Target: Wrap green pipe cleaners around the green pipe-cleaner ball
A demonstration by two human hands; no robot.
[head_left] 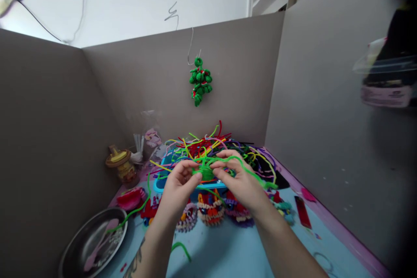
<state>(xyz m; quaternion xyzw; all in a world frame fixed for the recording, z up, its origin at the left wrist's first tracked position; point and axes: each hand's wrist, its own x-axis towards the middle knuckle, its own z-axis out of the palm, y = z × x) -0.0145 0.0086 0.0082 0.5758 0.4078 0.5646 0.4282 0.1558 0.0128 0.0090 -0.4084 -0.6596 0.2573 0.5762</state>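
I see left hand (181, 181) and right hand (239, 179) pinching a green bundle (206, 172) (even, gentle tension should serve best).

Forearms (157, 236) angled inward — left hand (180, 182) and right hand (240, 179) close together, fingers (225, 178) bent in a pinch.

A light blue tabletop (228, 252) is edged in pink. A blue tray (158, 188) heaped with colourful fuzzy wires is set toward the back. In front of it, a row of bright, looped woven figures (211, 213) is laid out. At the left, a round metal bowl (85, 236) and what seems, in the dim corner, to be a jar (125, 170) are placed. At the right, a red strip (303, 213) and a pink scrap (308, 194) are left lying.
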